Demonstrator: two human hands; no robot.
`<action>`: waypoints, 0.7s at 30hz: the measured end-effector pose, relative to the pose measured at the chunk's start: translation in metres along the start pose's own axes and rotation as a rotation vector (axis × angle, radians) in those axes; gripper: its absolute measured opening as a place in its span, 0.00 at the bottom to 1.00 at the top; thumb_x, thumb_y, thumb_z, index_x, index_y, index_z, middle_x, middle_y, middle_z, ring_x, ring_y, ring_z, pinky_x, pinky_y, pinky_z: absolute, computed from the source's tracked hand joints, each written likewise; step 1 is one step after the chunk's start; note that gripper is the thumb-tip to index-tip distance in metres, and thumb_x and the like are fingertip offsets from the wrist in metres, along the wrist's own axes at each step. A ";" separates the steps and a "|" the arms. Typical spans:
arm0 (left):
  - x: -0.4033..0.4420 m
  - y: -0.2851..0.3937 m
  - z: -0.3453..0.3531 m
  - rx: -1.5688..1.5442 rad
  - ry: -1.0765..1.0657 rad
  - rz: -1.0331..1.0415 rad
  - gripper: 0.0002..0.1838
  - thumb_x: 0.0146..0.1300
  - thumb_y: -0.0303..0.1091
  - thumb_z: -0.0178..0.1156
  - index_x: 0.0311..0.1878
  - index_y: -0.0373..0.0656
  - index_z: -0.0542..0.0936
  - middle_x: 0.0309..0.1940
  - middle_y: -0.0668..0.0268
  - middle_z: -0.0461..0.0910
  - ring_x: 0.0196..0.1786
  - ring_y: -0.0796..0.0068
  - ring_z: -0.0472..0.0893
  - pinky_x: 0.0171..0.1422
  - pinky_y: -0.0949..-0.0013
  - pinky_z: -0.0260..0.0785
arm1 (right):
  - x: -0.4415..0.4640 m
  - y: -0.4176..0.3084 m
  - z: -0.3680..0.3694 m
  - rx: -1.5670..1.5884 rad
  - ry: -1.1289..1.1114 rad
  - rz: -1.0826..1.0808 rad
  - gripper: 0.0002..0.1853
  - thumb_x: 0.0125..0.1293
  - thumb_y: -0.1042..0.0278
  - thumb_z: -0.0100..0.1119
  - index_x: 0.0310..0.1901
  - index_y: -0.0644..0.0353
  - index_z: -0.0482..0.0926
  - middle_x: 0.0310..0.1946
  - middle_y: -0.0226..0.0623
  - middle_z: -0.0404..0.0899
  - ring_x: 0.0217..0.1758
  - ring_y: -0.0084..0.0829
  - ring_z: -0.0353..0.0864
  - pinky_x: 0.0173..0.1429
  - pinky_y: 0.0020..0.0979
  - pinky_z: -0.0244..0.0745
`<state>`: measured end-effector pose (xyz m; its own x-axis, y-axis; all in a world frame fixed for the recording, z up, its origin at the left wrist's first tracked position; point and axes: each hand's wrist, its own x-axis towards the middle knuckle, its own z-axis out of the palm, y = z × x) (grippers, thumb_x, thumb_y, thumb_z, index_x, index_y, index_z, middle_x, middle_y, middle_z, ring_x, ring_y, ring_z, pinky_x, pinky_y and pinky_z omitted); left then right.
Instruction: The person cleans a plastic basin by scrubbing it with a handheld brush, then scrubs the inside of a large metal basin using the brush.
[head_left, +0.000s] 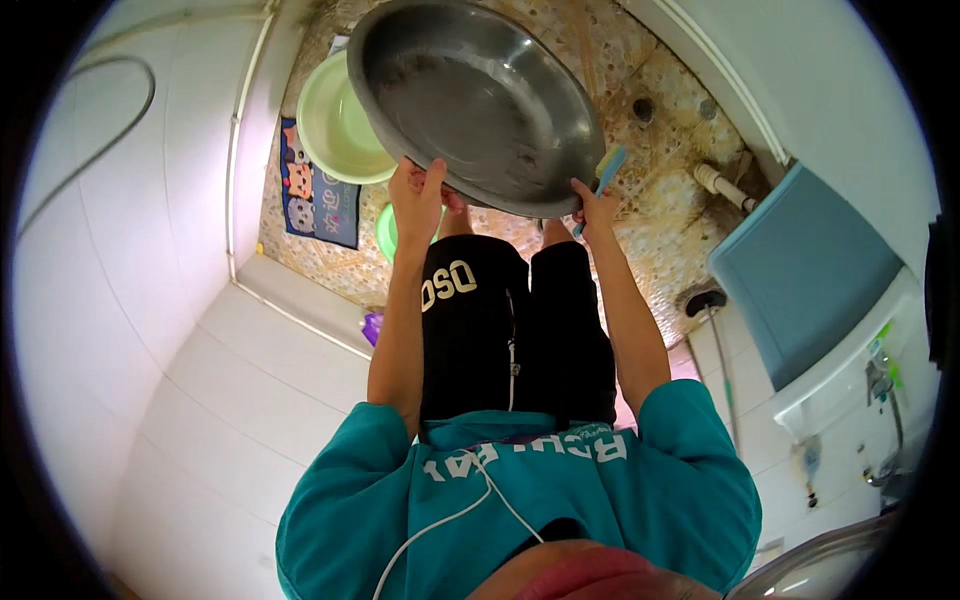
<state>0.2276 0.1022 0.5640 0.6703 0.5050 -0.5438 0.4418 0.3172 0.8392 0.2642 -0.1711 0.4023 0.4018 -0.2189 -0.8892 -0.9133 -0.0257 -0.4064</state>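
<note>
A large metal basin [475,110] is held tilted in front of my legs, its hollow inside facing me. My left hand [418,195] grips the near left rim, thumb on the inner side and fingers underneath. At the near right rim, my right hand [597,208] is closed on the basin's edge and also holds a blue scrubbing brush [610,170] with pale yellowish bristles. Dark smudges mark the basin's inner wall. Behind its left side stands a light green basin [340,125], partly covered by it.
A blue cartoon doormat [320,190] lies on the patterned floor [650,215] at left. A smaller bright green container [388,232] sits near my left forearm. At right are a white pipe [722,185], a floor drain [643,109], a blue-grey panel [805,270] and a sink [850,355].
</note>
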 end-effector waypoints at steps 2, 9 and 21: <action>-0.023 -0.008 -0.010 -0.063 0.049 0.013 0.06 0.69 0.25 0.54 0.42 0.31 0.72 0.22 0.61 0.78 0.15 0.73 0.76 0.18 0.73 0.68 | -0.008 -0.015 -0.016 0.013 -0.074 0.019 0.23 0.57 0.66 0.73 0.45 0.66 0.68 0.20 0.34 0.69 0.12 0.28 0.63 0.16 0.32 0.59; -0.094 0.046 0.010 -0.087 0.176 0.017 0.08 0.66 0.28 0.57 0.35 0.34 0.69 0.20 0.59 0.76 0.14 0.73 0.74 0.19 0.71 0.68 | -0.101 -0.060 -0.055 0.104 -0.137 0.021 0.14 0.61 0.71 0.67 0.32 0.56 0.67 0.18 0.27 0.64 0.13 0.21 0.61 0.17 0.29 0.56; -0.137 0.054 0.011 -0.045 -0.092 -0.069 0.11 0.65 0.31 0.60 0.35 0.33 0.70 0.17 0.55 0.75 0.15 0.68 0.76 0.19 0.67 0.72 | -0.178 -0.015 -0.132 0.422 0.011 -0.095 0.12 0.63 0.68 0.63 0.40 0.56 0.67 0.20 0.28 0.67 0.13 0.22 0.62 0.17 0.28 0.57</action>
<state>0.1659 0.0414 0.6834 0.6921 0.4060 -0.5968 0.4627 0.3851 0.7985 0.1974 -0.2602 0.5945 0.4797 -0.2456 -0.8423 -0.7643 0.3546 -0.5387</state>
